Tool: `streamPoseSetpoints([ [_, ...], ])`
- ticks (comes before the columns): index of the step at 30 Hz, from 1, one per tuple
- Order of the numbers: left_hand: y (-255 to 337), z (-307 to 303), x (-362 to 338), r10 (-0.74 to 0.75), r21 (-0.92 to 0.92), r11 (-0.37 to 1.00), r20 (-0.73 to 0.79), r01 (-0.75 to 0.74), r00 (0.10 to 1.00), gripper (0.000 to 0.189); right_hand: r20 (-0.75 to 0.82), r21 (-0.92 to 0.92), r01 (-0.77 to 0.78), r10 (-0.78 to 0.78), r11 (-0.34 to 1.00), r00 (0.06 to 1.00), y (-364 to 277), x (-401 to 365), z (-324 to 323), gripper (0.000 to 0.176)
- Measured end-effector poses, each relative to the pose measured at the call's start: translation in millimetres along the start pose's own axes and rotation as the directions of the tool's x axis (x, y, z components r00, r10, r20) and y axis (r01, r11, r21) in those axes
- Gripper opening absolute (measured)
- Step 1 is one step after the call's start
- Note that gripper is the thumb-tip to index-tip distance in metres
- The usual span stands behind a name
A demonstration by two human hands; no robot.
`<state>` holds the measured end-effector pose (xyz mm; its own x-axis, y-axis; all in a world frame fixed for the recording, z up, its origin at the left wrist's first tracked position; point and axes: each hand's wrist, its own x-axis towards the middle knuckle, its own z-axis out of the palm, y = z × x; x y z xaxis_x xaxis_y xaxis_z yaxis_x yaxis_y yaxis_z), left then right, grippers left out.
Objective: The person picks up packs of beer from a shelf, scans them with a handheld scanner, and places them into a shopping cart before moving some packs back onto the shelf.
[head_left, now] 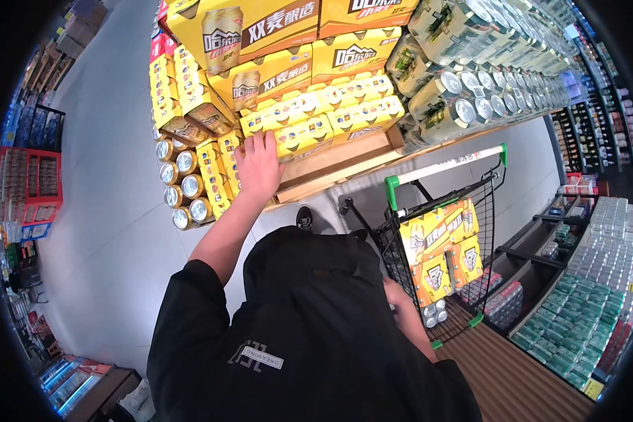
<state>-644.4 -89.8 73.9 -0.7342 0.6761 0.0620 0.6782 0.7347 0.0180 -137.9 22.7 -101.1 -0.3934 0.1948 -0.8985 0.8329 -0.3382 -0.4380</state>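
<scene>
My left hand reaches forward with its fingers stretched out. It rests against a yellow multipack of beer cans at the front of a stacked display. Narrow yellow packs stand just left of that hand. Low on the right, my right hand is beside the shopping cart. Its fingers look curled, and my sleeve and body partly hide it, so what it holds cannot be made out. Yellow beer packs lie in the cart, with some silver-topped cans lower down.
The display stands on a wooden pallet. Shrink-wrapped cans are stacked to its right, and loose gold cans sit at its left corner. The cart's handle is close to the pallet. Shelves with green packs line the right side.
</scene>
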Motion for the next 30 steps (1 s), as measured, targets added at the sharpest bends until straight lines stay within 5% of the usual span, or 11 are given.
streamPoseSetpoints([
  [2, -8, 5, 6, 0.028, -0.03, 0.999, -0.037, -0.03, 0.999, 0.084, -0.258, -0.757, -0.082, -0.182, 0.648, 0.949, -94, -33, 18, 0.051],
  [4, -16, 10, 8, 0.096, -0.017, 0.995, 0.007, -0.096, 0.995, 0.082, -0.328, -0.859, -0.034, -0.497, 0.512, 0.803, -153, -37, 36, 0.045],
  [6, -19, 12, 8, 0.13, -0.015, 0.991, -0.004, -0.13, 0.991, 0.081, -0.276, -0.793, 0.271, -0.719, 0.545, 0.638, -227, -49, 53, 0.042],
  [8, -20, 10, 7, 0.168, -0.011, 0.986, -0.014, -0.168, 0.986, 0.081, -0.165, -0.851, 0.391, -0.886, 0.35, 0.434, -293, -54, 67, 0.049],
  [12, -19, 12, -3, 0.182, -0.01, 0.983, 0.0, -0.182, 0.983, 0.08, -0.01, -0.974, 0.22, -0.973, 0.062, 0.229, -404, -41, 89, 0.074],
  [16, -16, 31, -9, 0.171, 0.031, 0.985, -0.014, -0.17, 0.985, 0.079, 0.251, -0.968, 0.064, -0.932, -0.243, 0.26, -453, 4, 93, 0.062],
  [17, -18, 31, -10, 0.191, -0.038, 0.98, -0.111, -0.196, 0.975, 0.054, 0.327, -0.942, 0.047, -0.881, -0.332, 0.341, -457, 12, 92, 0.058],
  [18, -19, 29, -11, 0.172, -0.039, 0.983, -0.112, -0.177, 0.979, 0.054, 0.395, -0.907, 0.036, -0.817, -0.42, 0.421, -458, 19, 92, 0.053],
  [20, -23, 28, -10, 0.198, -0.058, 0.978, -0.072, -0.202, 0.978, 0.074, 0.436, -0.889, 0.035, -0.819, -0.457, 0.373, -462, 27, 89, 0.046],
  [27, -28, 2, -16, 0.207, -0.206, 0.951, -0.135, -0.231, 0.969, 0.072, 0.473, -0.88, 0.297, -0.739, -0.371, 0.479, -480, -5, 74, 0.075],
  [30, -30, -24, -21, 0.213, -0.229, 0.943, -0.147, -0.243, 0.966, 0.071, 0.498, -0.851, 0.402, -0.763, -0.338, 0.412, -485, -28, 68, 0.073],
])
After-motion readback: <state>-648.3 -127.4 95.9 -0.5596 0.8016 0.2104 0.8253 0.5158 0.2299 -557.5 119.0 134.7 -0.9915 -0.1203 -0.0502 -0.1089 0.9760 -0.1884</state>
